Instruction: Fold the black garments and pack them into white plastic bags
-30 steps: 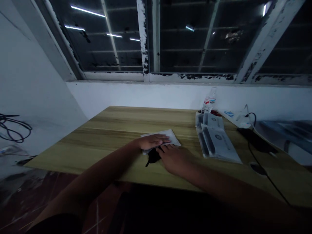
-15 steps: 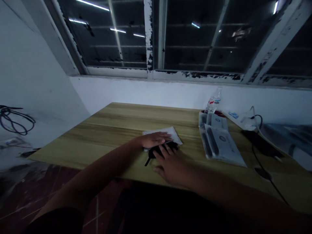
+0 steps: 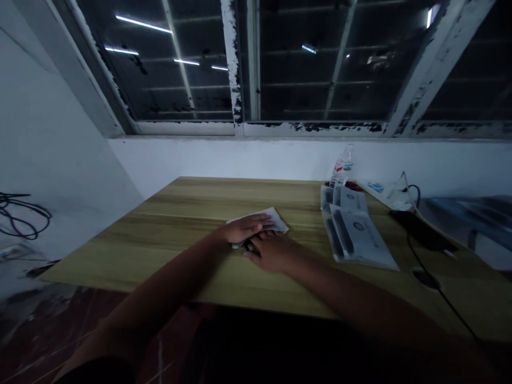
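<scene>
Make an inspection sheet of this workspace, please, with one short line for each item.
Surface: wooden table, no damage seen.
Job's things: white packet under the left hand; small dark item mostly hidden between the hands.
Clutter: printed packets in a group at right; plastic bottle near the wall; black box at far right.
Hands: left hand lies flat on the packet; right hand is palm down beside it, at the dark item.
Cables: black cable at right; dark coil at left.
Surroundings: white wall; window frame with peeling paint.
</scene>
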A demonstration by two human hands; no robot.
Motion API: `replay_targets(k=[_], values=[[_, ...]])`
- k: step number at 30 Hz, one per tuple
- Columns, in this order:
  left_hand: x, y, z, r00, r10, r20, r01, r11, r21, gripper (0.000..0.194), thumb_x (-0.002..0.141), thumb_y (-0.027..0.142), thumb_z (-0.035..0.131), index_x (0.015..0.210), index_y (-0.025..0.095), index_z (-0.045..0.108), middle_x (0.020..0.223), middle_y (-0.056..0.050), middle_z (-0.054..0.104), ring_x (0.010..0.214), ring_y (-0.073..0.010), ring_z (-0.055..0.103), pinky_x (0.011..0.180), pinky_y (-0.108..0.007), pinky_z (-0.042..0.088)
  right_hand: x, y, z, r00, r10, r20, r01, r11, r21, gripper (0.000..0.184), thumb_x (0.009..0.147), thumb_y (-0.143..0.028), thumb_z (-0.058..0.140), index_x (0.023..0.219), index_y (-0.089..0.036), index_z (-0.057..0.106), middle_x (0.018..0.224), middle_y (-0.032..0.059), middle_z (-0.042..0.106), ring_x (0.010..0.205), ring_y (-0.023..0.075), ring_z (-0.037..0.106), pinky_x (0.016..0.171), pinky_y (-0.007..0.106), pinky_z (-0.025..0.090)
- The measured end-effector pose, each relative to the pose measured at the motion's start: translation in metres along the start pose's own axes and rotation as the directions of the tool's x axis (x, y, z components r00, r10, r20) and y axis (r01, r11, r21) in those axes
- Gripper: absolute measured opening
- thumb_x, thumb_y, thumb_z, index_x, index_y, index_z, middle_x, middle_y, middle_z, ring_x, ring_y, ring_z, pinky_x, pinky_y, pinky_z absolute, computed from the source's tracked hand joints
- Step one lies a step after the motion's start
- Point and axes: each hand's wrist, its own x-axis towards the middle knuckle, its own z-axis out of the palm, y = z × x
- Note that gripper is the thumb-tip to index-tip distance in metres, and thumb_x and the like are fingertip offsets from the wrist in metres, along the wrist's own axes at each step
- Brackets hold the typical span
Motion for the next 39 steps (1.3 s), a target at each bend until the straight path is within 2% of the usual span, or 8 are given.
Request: replay_targets(k=[4, 8, 13, 20, 27, 30, 35, 39], values=[[-0.002, -0.012, -0.002, 0.998, -0.025, -0.049, 0.026, 1.0, 0.017, 0.066, 0.106, 0.062, 0.028, 0.147, 0.02, 0.059, 0.162, -0.013, 0.045, 0.155, -0.0263, 0.035, 0.131, -0.045, 0.021, -0.018, -0.008, -0.001, 0.993, 0.001, -0.12, -0.009, 0.998, -0.067, 0.061, 0.102, -0.054, 0.047, 0.148, -0.016, 0.054, 0.152, 0.021, 0.051, 0.138, 0.0388, 0.045, 0.114, 0.057, 0.036], [-0.005, -0.02, -0.003, 0.993, -0.066, -0.098, 0.066, 0.998, -0.006, 0.072, 0.104, 0.068, 0.026, 0.144, 0.021, 0.062, 0.159, -0.011, 0.05, 0.151, -0.0283, 0.042, 0.13, -0.046, 0.027, -0.032, -0.015, -0.004, 0.994, 0.025, -0.103, -0.031, 0.998, -0.056, 0.061, 0.101, -0.056, 0.049, 0.146, -0.016, 0.056, 0.133, 0.0194, 0.062, 0.119, 0.0357, 0.055, 0.101, 0.052, 0.046], [-0.002, -0.003, 0.006, 0.994, -0.017, -0.111, 0.017, 1.0, -0.003, 0.069, 0.103, 0.068, 0.029, 0.143, 0.023, 0.063, 0.159, -0.009, 0.05, 0.152, -0.0296, 0.04, 0.129, -0.047, 0.029, -0.026, -0.007, -0.002, 0.993, -0.017, -0.118, 0.011, 0.999, -0.052, 0.067, 0.101, -0.065, 0.044, 0.146, -0.017, 0.056, 0.151, 0.0222, 0.051, 0.139, 0.0409, 0.044, 0.114, 0.06, 0.033], [0.002, 0.001, 0.011, 0.983, 0.022, -0.183, -0.02, 1.0, 0.01, 0.065, 0.107, 0.061, 0.025, 0.137, 0.024, 0.068, 0.155, -0.011, 0.055, 0.146, -0.0285, 0.049, 0.123, -0.05, 0.04, -0.019, 0.004, 0.001, 0.987, -0.02, -0.16, 0.017, 1.0, -0.02, 0.07, 0.098, -0.063, 0.053, 0.148, -0.014, 0.055, 0.154, 0.0246, 0.048, 0.14, 0.042, 0.043, 0.114, 0.057, 0.035], [-0.002, -0.022, 0.011, 0.948, 0.058, -0.313, -0.031, 0.995, 0.09, 0.058, 0.107, 0.058, 0.033, 0.128, 0.022, 0.073, 0.144, -0.01, 0.065, 0.14, -0.025, 0.056, 0.118, -0.042, 0.049, -0.02, 0.002, -0.011, 0.964, -0.169, -0.206, 0.161, 0.985, -0.054, 0.03, 0.098, -0.034, 0.059, 0.121, -0.023, 0.074, 0.104, 0.0092, 0.07, 0.104, 0.0266, 0.059, 0.098, 0.044, 0.045], [0.0, -0.01, 0.016, 0.956, 0.023, -0.293, -0.016, 1.0, 0.027, 0.063, 0.107, 0.06, 0.029, 0.131, 0.02, 0.071, 0.143, -0.011, 0.066, 0.136, -0.0256, 0.06, 0.114, -0.04, 0.051, -0.018, 0.0, -0.008, 0.963, -0.188, -0.191, 0.177, 0.982, -0.072, 0.035, 0.097, -0.034, 0.059, 0.129, -0.025, 0.071, 0.108, 0.0109, 0.07, 0.105, 0.0276, 0.059, 0.094, 0.044, 0.046], [0.007, 0.016, 0.028, 0.986, -0.008, -0.164, -0.002, 0.998, -0.059, 0.066, 0.106, 0.062, 0.024, 0.134, 0.023, 0.069, 0.152, -0.011, 0.058, 0.146, -0.0277, 0.049, 0.121, -0.047, 0.044, -0.014, -0.002, 0.003, 0.975, -0.123, -0.187, 0.104, 0.989, -0.109, 0.029, 0.098, -0.036, 0.058, 0.113, -0.023, 0.078, 0.117, 0.0136, 0.071, 0.112, 0.0298, 0.059, 0.1, 0.047, 0.043], [0.004, 0.016, 0.019, 0.981, 0.007, -0.194, -0.023, 0.997, -0.077, 0.066, 0.106, 0.061, 0.023, 0.137, 0.023, 0.068, 0.152, -0.013, 0.057, 0.145, -0.0284, 0.05, 0.122, -0.051, 0.042, -0.015, -0.001, 0.004, 0.971, -0.08, -0.224, 0.057, 0.993, -0.107, 0.03, 0.1, -0.038, 0.057, 0.115, -0.022, 0.077, 0.116, 0.0138, 0.071, 0.112, 0.0299, 0.06, 0.099, 0.047, 0.043]])
